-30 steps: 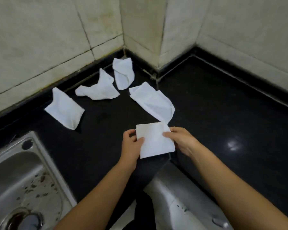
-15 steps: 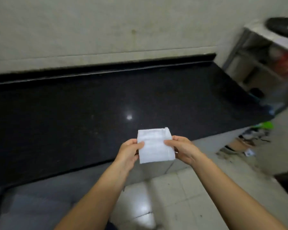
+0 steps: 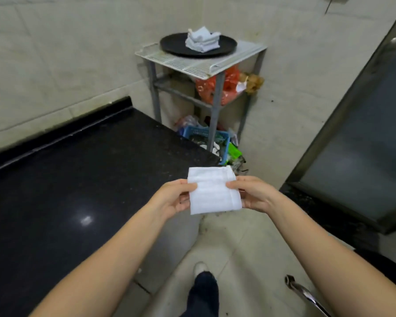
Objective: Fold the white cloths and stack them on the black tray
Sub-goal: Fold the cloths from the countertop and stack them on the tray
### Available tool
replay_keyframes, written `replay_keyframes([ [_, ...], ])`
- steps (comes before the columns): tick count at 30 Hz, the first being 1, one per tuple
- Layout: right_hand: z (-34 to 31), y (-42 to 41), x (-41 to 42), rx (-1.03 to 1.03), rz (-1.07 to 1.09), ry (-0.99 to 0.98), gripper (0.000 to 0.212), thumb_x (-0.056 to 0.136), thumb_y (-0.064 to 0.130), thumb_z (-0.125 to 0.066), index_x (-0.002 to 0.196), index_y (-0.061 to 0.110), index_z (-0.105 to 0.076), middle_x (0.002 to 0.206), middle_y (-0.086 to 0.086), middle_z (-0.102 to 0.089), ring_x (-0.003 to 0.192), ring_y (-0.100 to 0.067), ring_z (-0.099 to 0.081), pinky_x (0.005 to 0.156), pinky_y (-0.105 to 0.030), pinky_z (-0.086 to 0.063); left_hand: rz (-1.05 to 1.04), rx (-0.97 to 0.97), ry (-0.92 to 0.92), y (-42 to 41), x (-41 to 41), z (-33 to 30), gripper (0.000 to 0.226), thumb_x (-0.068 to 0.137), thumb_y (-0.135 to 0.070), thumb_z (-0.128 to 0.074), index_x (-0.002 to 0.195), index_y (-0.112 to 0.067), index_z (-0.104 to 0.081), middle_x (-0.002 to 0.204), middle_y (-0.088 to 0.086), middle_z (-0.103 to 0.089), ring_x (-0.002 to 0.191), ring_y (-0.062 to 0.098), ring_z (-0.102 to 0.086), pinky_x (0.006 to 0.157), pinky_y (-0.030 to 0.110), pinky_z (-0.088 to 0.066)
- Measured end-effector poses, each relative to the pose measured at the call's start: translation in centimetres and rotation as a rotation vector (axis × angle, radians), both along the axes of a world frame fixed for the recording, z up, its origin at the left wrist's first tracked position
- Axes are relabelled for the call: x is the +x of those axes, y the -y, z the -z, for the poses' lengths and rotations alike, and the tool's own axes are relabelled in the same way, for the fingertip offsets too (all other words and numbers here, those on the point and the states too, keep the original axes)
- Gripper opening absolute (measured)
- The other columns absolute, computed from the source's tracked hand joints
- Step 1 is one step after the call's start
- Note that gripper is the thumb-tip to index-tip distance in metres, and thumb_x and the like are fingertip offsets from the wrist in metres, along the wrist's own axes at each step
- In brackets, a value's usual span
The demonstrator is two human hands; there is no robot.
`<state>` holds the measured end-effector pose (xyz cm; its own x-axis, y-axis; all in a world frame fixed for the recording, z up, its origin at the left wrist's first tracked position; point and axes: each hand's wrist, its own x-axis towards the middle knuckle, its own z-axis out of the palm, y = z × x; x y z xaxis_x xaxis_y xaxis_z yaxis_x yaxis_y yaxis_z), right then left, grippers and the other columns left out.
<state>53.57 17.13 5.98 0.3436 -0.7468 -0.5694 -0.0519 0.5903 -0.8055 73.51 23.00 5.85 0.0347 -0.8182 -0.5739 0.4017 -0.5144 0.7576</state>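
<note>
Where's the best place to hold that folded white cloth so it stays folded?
Probably by its two side edges, as now: the left hand and right hand each pinch a side of the folded cloth, thumbs on top. It is flat and floppy, so a grip from both sides keeps the layers together.

You hold a folded white cloth (image 3: pixel 214 191), a flat, near-square pad, level in the air by its left and right edges. Ahead, the round black tray (image 3: pixel 174 45) lies flat and carries an untidy stack of folded white cloths (image 3: pixel 202 40) near its middle.
</note>
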Motion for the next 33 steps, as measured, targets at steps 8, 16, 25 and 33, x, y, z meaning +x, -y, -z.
replay_keyframes([
  [8, -9.0, 22.8, 0.2, -0.152, -0.094, 0.049, 0.024, 0.088, 0.003, -0.059, 0.112, 0.005, -0.062, 0.112, -0.014, -0.065, 0.099, -0.027, -0.063, 0.082, -0.042, -0.055, -0.011, -0.167, 0.036, 21.7, 1.2, -8.5, 0.024, 0.087, -0.001, -0.058, 0.071, -0.017, -0.053, 0.075, -0.001, -0.068, 0.078, 0.014, -0.062, 0.07, 0.029, -0.052],
  [16, -18.2, 41.1, 3.0, -0.33, -0.28, 0.15, 0.015, 0.088, 0.002, -0.058, 0.098, 0.01, -0.066, 0.09, -0.004, -0.074, 0.077, -0.014, -0.072, 0.065, -0.032, -0.061, -0.09, -0.325, 0.155, 37.7, 3.8, -17.2, 0.022, 0.086, -0.002, -0.059, 0.072, -0.017, -0.054, 0.075, -0.001, -0.065, 0.067, 0.011, -0.058, 0.063, 0.027, -0.057],
  [25, -22.8, 63.5, 11.0, -0.566, -0.44, -0.015, 0.012, 0.088, 0.006, -0.062, 0.08, 0.014, -0.057, 0.085, -0.003, -0.064, 0.077, -0.014, -0.061, 0.066, -0.027, -0.053, -0.438, -0.338, 0.261, 56.0, 6.5, -21.1, 0.025, 0.089, 0.0, -0.055, 0.071, -0.016, -0.047, 0.078, 0.002, -0.06, 0.071, 0.014, -0.058, 0.067, 0.027, -0.05],
  [33, -18.5, 72.9, 15.4, -0.71, -0.641, -0.213, 0.015, 0.089, 0.01, -0.063, 0.076, 0.013, -0.056, 0.066, -0.003, -0.051, 0.046, -0.005, -0.05, 0.033, -0.012, -0.034, -0.552, -0.177, 0.54, 63.6, 8.4, -18.0, 0.029, 0.088, -0.001, -0.06, 0.069, -0.014, -0.042, 0.075, 0.005, -0.059, 0.064, 0.016, -0.059, 0.047, 0.023, -0.053],
])
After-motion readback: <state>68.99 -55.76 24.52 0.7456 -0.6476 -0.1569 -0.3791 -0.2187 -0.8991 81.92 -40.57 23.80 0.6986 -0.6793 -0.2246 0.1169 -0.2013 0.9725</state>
